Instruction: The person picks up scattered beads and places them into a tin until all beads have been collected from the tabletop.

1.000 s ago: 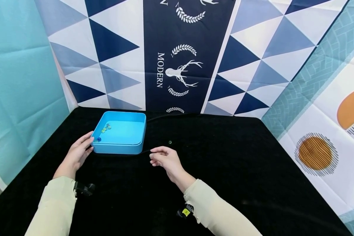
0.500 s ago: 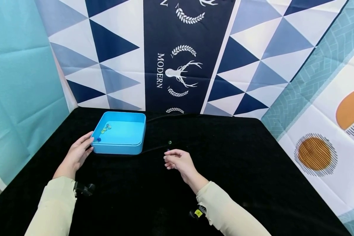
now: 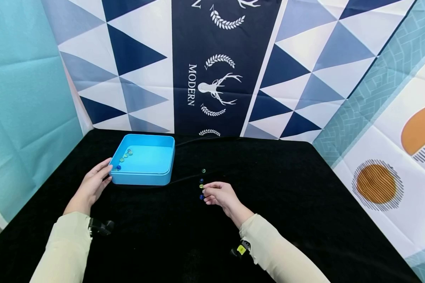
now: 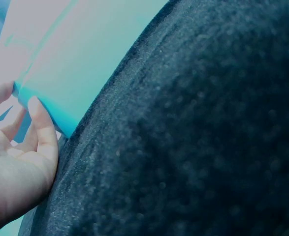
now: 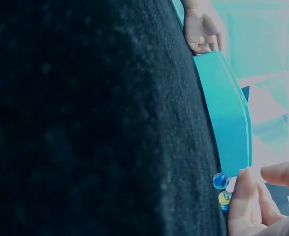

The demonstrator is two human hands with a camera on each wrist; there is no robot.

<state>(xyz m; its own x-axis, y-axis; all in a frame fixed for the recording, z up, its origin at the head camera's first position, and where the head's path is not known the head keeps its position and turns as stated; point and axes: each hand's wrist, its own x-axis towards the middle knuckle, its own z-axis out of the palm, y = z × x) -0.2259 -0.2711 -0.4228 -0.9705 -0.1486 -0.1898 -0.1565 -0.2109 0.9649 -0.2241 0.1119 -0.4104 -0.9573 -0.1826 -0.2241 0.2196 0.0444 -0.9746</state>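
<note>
Your left hand (image 3: 92,184) rests on the table (image 3: 304,204) with fingers straight, their tips against the near left corner of the blue tray (image 3: 170,157); it grips nothing, and the touch looks meant to brace the tray so it cannot slide on the black cloth. Inside the tray, several marbles (image 3: 125,155) lie in a loose line along the left wall, a blue one nearest your fingertips.

To the right of the tray, well apart from it, loose marbles sit on the cloth: a green one (image 3: 203,171) farthest from you, then a yellow one (image 3: 201,185) and a blue one (image 3: 200,196) just beside your right hand (image 3: 221,195). That hand hovers low with fingers loosely curled toward the two near marbles; the right wrist view shows the thumb beside them, but you cannot tell whether anything is pinched yet.

A thin dark cable (image 3: 184,179) runs across the cloth between tray and marbles, lying in the straight path back. Patterned backdrops stand behind and to both sides
</note>
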